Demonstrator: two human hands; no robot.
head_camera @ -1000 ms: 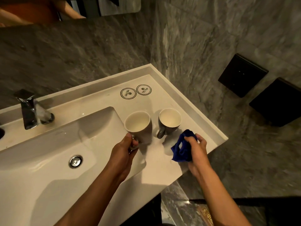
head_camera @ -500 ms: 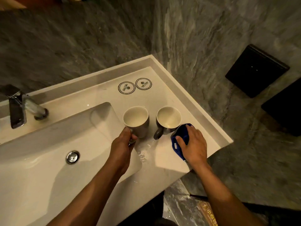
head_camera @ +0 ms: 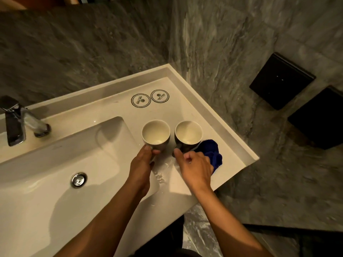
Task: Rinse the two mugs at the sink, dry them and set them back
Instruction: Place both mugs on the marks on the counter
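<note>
Two grey mugs with white insides stand upright side by side on the white counter (head_camera: 185, 182) to the right of the basin. My left hand (head_camera: 142, 165) grips the handle of the left mug (head_camera: 156, 133) from the near side. My right hand (head_camera: 195, 167) has its thumb and forefinger on the dark handle of the right mug (head_camera: 188, 134). A crumpled blue cloth (head_camera: 213, 153) lies on the counter just right of that mug, partly hidden under my right hand.
The basin (head_camera: 46, 201) with its chrome drain (head_camera: 78, 179) and the chrome tap (head_camera: 22, 123) lie to the left. Two round printed coasters (head_camera: 141, 100) sit behind the mugs. Water drops (head_camera: 160, 176) spot the counter. Marble walls close the corner; black panels (head_camera: 282, 80) hang on the right wall.
My right hand has left the blue cloth on the counter and moved left to the right mug's handle. My left hand stays on the left mug's handle.
</note>
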